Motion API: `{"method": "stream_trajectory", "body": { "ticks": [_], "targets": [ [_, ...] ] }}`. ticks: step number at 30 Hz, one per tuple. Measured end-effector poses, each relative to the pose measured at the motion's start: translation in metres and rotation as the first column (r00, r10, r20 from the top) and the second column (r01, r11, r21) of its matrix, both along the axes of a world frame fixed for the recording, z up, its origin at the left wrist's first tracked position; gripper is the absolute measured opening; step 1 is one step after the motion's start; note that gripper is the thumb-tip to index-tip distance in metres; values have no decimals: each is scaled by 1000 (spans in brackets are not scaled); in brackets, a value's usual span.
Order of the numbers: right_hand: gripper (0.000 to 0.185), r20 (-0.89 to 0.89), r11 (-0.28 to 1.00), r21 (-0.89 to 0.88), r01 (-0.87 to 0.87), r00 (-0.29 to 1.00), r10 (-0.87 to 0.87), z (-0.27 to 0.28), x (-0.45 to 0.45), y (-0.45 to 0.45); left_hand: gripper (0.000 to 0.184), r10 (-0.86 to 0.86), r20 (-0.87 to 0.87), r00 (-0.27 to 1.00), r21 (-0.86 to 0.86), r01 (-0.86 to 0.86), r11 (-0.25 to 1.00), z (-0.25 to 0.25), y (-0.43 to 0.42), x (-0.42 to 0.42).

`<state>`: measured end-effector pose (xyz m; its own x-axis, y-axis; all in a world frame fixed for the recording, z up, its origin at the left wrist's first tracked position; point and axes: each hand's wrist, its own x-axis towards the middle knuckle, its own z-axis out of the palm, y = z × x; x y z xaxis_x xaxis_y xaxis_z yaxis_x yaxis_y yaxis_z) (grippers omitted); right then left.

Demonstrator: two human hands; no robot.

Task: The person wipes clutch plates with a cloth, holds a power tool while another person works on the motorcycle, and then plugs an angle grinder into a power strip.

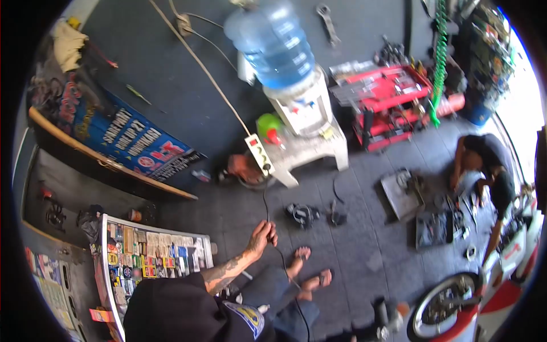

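Note:
My left hand (pixel 262 236), at the end of a tattooed forearm, is closed around a black power cable (pixel 266 199). Above the hand, the cable runs up to a plug in a white power strip (pixel 259 154). Below it, the cable passes over my legs to the bottom edge. The strip hangs from a pale cord beside a white stool (pixel 310 151). My jeans (pixel 265 288) and sandalled feet (pixel 302 253) show beneath the hand. I cannot see my right hand. A blurred grey metal part (pixel 387 325) appears at the bottom edge.
A water dispenser (pixel 299 105) stands on the stool. A glass display case (pixel 202 251) is at left. Red tool trays (pixel 399 85) line the wall. A crouching person (pixel 484 154) works beside a motorcycle (pixel 513 251) at right. Metal trays (pixel 401 196) and dark parts (pixel 302 215) lie on the tiles.

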<state>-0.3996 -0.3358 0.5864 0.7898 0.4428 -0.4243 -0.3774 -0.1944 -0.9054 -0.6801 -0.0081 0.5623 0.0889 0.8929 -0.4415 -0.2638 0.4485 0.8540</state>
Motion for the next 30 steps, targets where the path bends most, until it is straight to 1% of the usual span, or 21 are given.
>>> {"method": "stream_trajectory", "body": {
  "ticks": [2,3,5,7,10,12,13,14,16,17,18,20,22,23,24,25,26,27,28,29,30],
  "targets": [
    [66,-114,989,142,-43,992,60,-9,-24,32,17,-115,7,993,-40,115,993,22,-20,39],
    [72,-126,971,236,37,992,-7,-40,-33,36,18,-197,-5,980,-24,197,980,30,-28,56],
    [77,-272,921,382,76,962,33,-15,-48,72,18,-329,43,944,-92,331,939,39,-50,82],
    [81,-260,820,557,135,965,18,-19,-61,95,22,-433,70,899,-78,437,896,28,-65,102],
    [81,-360,749,596,290,930,-73,1,-72,115,25,-680,-14,733,-89,676,731,68,-81,128],
    [79,-357,732,626,267,934,-35,10,-67,114,21,-611,132,780,-151,625,766,70,-100,139],
    [77,-361,711,662,239,932,22,14,-65,117,21,-716,-192,671,82,738,669,81,-103,144],
    [77,-358,700,676,231,933,38,9,-64,113,21,-663,-525,533,247,841,481,88,-104,149],
    [70,-376,764,594,251,927,-13,-6,-64,85,22,-676,-562,476,162,865,475,91,-114,155],
    [69,-417,792,529,305,906,-71,0,-60,81,26,-669,-605,432,236,900,367,82,-115,151],
    [67,-453,819,456,349,883,-125,7,-56,74,21,-611,-567,551,399,834,382,80,-112,147],
    [65,-413,816,489,307,906,-93,-16,-45,55,24,-528,-468,708,326,694,642,81,-73,122],
    [62,-378,784,535,315,919,-111,-11,-25,51,29,-21,-439,898,482,255,838,99,-2,91],
    [61,-361,785,538,307,926,-114,-6,-19,56,32,235,-401,886,594,56,803,111,41,79],
    [61,-349,791,539,289,932,-103,-4,-13,68,36,232,-459,857,533,56,844,111,96,48],
    [60,-342,803,530,272,935,-91,0,-10,82,39,348,-638,686,670,273,690,118,135,38],
    [59,-337,815,520,256,938,-80,4,-9,94,42,616,-703,355,701,494,515,126,175,28],
    [58,-332,825,508,247,940,-77,7,-7,104,45,848,-526,69,687,623,375,133,215,18],
    [58,-327,835,497,237,942,-73,9,-4,114,42,684,-634,361,770,375,516,176,222,43],
    [57,-319,845,486,222,945,-64,12,0,124,39,487,-583,650,717,130,685,215,225,74],
    [56,-312,855,475,208,948,-57,13,4,131,39,490,-580,651,716,119,688,216,245,85]
  ]
}}
